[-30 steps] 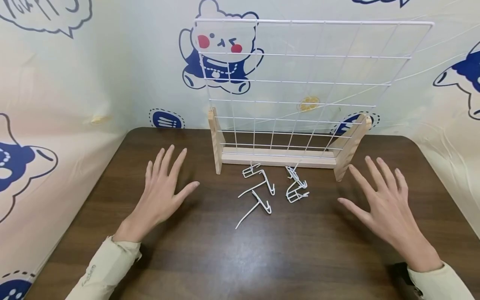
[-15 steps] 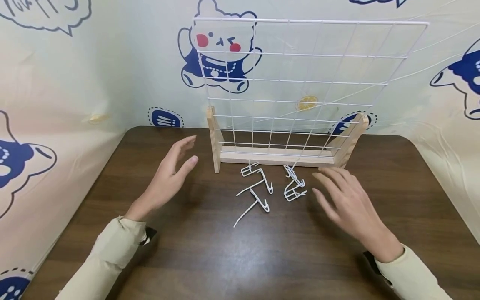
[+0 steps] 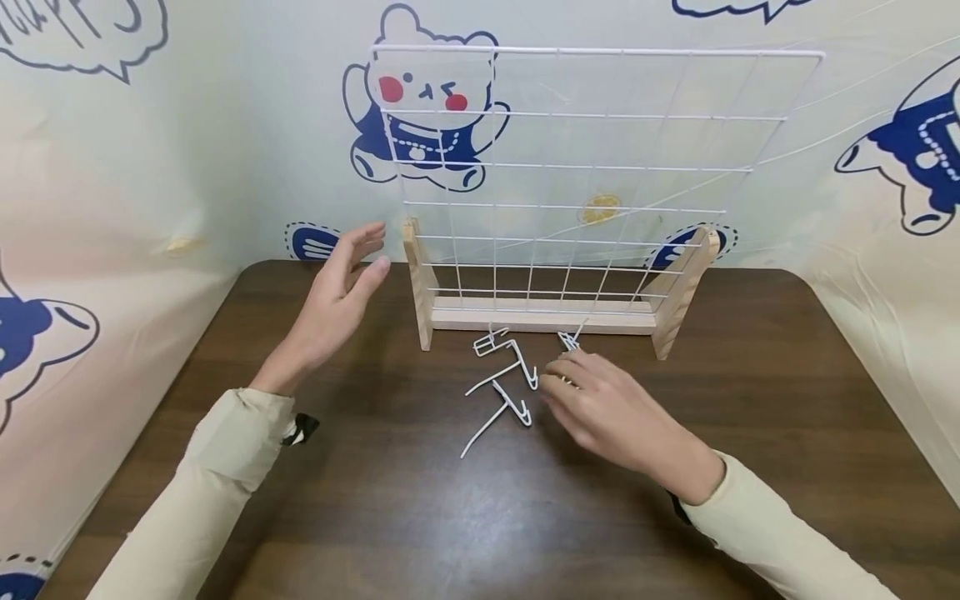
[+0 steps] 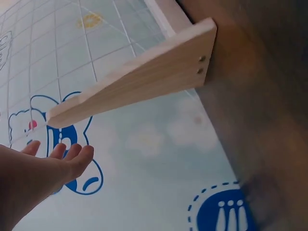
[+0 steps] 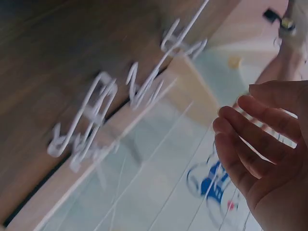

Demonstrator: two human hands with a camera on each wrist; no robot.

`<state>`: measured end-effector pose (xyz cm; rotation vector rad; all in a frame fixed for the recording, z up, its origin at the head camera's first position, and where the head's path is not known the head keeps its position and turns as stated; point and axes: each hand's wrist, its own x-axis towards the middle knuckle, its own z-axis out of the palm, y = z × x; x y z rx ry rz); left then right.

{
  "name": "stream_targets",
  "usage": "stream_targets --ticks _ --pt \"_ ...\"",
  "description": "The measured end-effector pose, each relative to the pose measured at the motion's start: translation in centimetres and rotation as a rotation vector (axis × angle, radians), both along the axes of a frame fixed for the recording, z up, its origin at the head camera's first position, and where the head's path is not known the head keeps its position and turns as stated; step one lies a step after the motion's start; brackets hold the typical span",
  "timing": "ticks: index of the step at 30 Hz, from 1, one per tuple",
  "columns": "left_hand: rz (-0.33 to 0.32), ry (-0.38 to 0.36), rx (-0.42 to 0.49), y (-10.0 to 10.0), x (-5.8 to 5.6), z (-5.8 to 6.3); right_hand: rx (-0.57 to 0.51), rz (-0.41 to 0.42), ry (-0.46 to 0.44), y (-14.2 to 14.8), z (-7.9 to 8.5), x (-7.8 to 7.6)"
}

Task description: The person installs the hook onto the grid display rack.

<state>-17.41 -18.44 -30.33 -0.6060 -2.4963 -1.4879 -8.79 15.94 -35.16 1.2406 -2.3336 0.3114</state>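
My left hand (image 3: 330, 296) hangs above the table, left of the rack's wooden side foot (image 3: 420, 287), apart from it. Its fingers are loosely bent and hold nothing; the left wrist view shows that foot (image 4: 144, 77) beyond the fingers. My right hand (image 3: 611, 412) hovers over the right-hand white wire hooks (image 3: 567, 341), hiding most of them. In the right wrist view its fingers (image 5: 240, 161) are loosely curved, with nothing between them, and the hooks (image 5: 91, 115) lie apart. Left of that hand are another white hook (image 3: 517, 362) and a front hook (image 3: 502, 406).
A white wire grid (image 3: 577, 169) stands upright at the back of the table, set in a wooden base bar (image 3: 540, 322) with a second side foot (image 3: 682, 292) at right. Behind it hangs a cartoon-printed cloth (image 3: 225, 125). The dark wooden table (image 3: 465, 533) extends toward me.
My right hand has moved left from the table's right side to above the right-hand hooks. My left hand has turned sideways and moved up slightly toward the rack. The hooks lie as before.
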Motion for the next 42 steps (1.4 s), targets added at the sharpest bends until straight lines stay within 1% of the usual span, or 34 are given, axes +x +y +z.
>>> stream_targets --ticks 3,5,7,8,10,13,16,18,21,24,26,28,30,32,34,37,40,42 --pt "0.008 -0.002 -0.021 1.1 -0.1 1.6 0.059 0.057 0.001 -1.9 -0.3 -0.1" --pt "0.021 -0.004 -0.04 1.8 -0.1 2.5 0.102 0.077 0.002 -3.2 -0.7 -0.2" --pt "0.037 -0.006 -0.051 2.5 -0.4 3.0 0.159 0.097 0.0 -4.4 -1.2 -0.4" --pt "0.042 -0.006 -0.05 2.7 -0.8 3.1 0.191 0.104 -0.001 -5.0 -1.4 -0.5" --pt "0.046 -0.011 -0.037 2.8 -1.7 2.9 0.253 0.114 -0.009 -5.9 -1.9 -0.7" --pt "0.034 -0.022 0.003 2.8 -3.4 2.2 0.322 0.12 -0.029 -6.7 -2.5 -1.0" --pt "0.003 -0.018 0.071 2.8 -4.8 1.6 0.353 0.116 -0.051 -7.1 -2.9 -1.2" --pt "-0.018 -0.01 0.11 2.9 -5.5 1.4 0.361 0.114 -0.064 -7.2 -3.1 -1.4" --pt "-0.041 0.006 0.149 3.2 -6.0 1.3 0.367 0.111 -0.077 -7.2 -3.4 -1.7" --pt "-0.043 0.009 0.119 3.6 -6.0 1.2 0.37 0.108 -0.084 -7.2 -3.5 -2.0" --pt "-0.04 0.015 0.085 3.9 -5.6 1.3 0.363 0.11 -0.084 -7.1 -3.4 -2.2" --pt "-0.034 0.026 0.045 4.2 -5.0 1.6 0.333 0.11 -0.097 -6.9 -3.2 -2.5" --pt "-0.028 0.037 0.03 4.3 -4.5 1.8 0.271 0.111 -0.143 -6.5 -2.9 -2.7" --pt "-0.03 0.044 0.032 4.4 -4.2 2.1 0.163 0.107 -0.255 -6.1 -2.6 -3.0" --pt "-0.037 0.045 0.042 4.4 -4.1 2.1 0.037 0.104 -0.405 -5.7 -2.3 -3.3" --pt "-0.047 0.047 0.056 4.3 -4.2 2.1 -0.164 0.065 -0.616 -5.0 -2.1 -3.6" --pt "-0.055 0.051 0.072 4.2 -4.3 1.8 -0.334 0.03 -0.747 -4.5 -2.3 -3.7" --pt "-0.061 0.052 0.088 4.2 -4.4 1.6 -0.449 0.014 -0.812 -4.1 -2.5 -3.5"
